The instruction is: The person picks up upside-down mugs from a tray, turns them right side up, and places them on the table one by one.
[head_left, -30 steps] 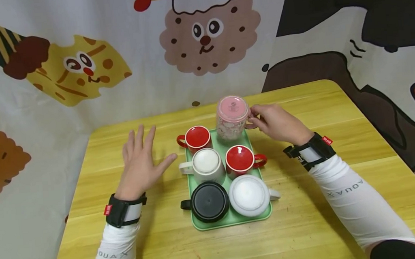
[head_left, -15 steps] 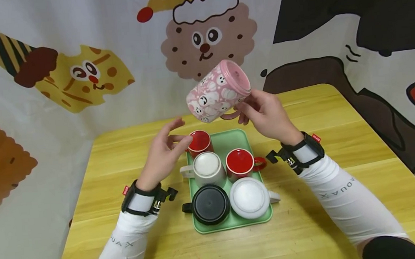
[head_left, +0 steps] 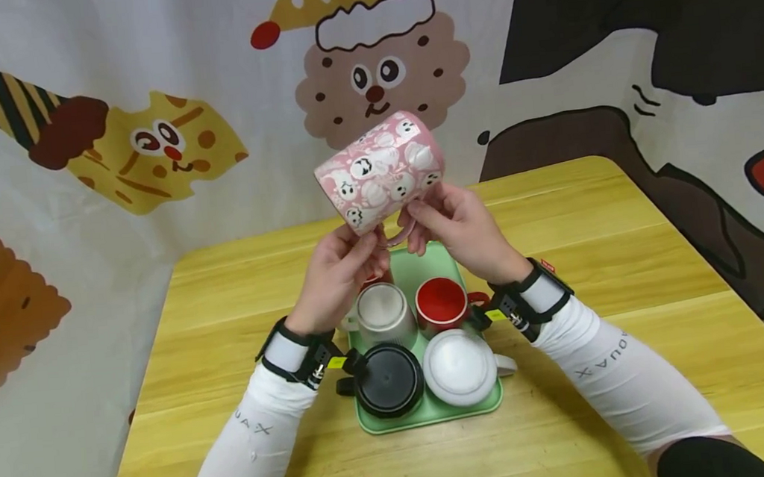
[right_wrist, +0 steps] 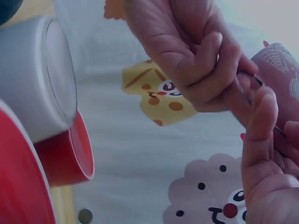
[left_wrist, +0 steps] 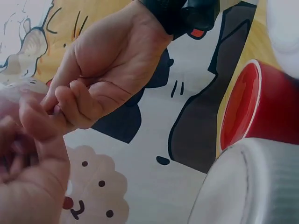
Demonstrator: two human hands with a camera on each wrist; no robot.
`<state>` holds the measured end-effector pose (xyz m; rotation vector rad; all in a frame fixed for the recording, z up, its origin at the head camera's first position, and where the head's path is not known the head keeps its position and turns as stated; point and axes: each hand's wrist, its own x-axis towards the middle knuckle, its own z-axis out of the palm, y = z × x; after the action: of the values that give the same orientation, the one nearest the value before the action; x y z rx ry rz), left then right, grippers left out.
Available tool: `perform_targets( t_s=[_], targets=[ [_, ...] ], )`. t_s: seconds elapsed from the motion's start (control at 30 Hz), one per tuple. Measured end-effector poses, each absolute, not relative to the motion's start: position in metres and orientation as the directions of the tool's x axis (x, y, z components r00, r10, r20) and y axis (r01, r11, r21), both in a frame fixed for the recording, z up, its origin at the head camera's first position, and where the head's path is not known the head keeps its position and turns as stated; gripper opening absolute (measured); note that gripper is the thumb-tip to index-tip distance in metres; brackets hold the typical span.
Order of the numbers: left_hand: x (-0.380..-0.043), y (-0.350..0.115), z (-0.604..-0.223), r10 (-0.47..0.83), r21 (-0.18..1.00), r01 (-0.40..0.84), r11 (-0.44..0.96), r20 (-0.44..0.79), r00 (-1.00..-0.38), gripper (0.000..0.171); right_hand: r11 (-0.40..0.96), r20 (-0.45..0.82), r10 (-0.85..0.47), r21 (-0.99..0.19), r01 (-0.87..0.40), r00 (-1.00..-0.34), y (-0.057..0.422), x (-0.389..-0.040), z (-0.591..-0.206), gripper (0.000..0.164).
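A pink mug (head_left: pixel 379 167) with white ghost and pumpkin shapes is held in the air above the back of a green tray (head_left: pixel 418 265). It lies tilted on its side, base up to the right, handle underneath. With thumb and fingers my left hand (head_left: pixel 337 272) pinches its lower left end near the rim. My right hand (head_left: pixel 465 228) grips it by the handle near the base. Below my left hand a red mug (head_left: pixel 380 277) is mostly hidden. In the right wrist view, only part of the pink mug (right_wrist: pixel 280 70) shows beyond the fingers.
On the tray stand a grey-white mug (head_left: pixel 382 306), another red mug (head_left: pixel 442 299), a black mug (head_left: pixel 389 380) and a white mug (head_left: pixel 459 367), handles pointing outward. The wooden table (head_left: pixel 229 355) meets a cartoon-printed curtain (head_left: pixel 221 79) at the back.
The pink mug has been lifted off the tray's back right and tipped sideways, moving left. My left hand has come from an open spread at the left to take hold of it.
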<state>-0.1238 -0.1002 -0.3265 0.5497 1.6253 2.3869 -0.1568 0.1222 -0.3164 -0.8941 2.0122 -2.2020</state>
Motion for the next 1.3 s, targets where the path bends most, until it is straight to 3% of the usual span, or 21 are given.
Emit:
perform_targets(
  t_s=[0.13, 0.27, 0.4, 0.63, 0.97, 1.3],
  targets=[
    [-0.122, -0.102, -0.329, 0.403, 0.904, 0.029, -0.426, 0.219, -0.888, 0.018, -0.169, 0.300, -0.455, -0.954, -0.250, -0.838, 0.123, -0.159, -0.318, 0.023],
    [-0.119, -0.108, -0.330, 0.357, 0.887, 0.094, -0.451, 0.276, -0.892, 0.021, -0.074, 0.219, -0.512, -0.975, -0.212, -0.831, 0.131, -0.162, -0.317, 0.037],
    [-0.120, -0.120, -0.330, 0.264, 0.894, 0.185, -0.408, 0.309, -0.914, 0.025, 0.031, 0.199, -0.506, -0.968, -0.248, -0.839, 0.146, -0.165, -0.317, 0.046],
    [-0.125, -0.143, -0.338, 0.093, 0.920, 0.299, -0.253, 0.331, -0.939, 0.025, 0.195, 0.229, -0.450, -0.918, -0.346, -0.863, 0.173, -0.166, -0.321, 0.044],
    [-0.134, -0.174, -0.351, -0.117, 0.931, 0.344, -0.119, 0.331, -0.936, 0.036, 0.478, 0.238, -0.448, -0.750, -0.456, -0.861, 0.199, -0.170, -0.339, 0.049],
    [-0.142, -0.201, -0.370, -0.234, 0.959, 0.277, 0.054, 0.282, -0.930, 0.052, 0.566, 0.168, -0.471, -0.695, -0.443, -0.866, 0.213, -0.168, -0.361, 0.053]
  ],
)
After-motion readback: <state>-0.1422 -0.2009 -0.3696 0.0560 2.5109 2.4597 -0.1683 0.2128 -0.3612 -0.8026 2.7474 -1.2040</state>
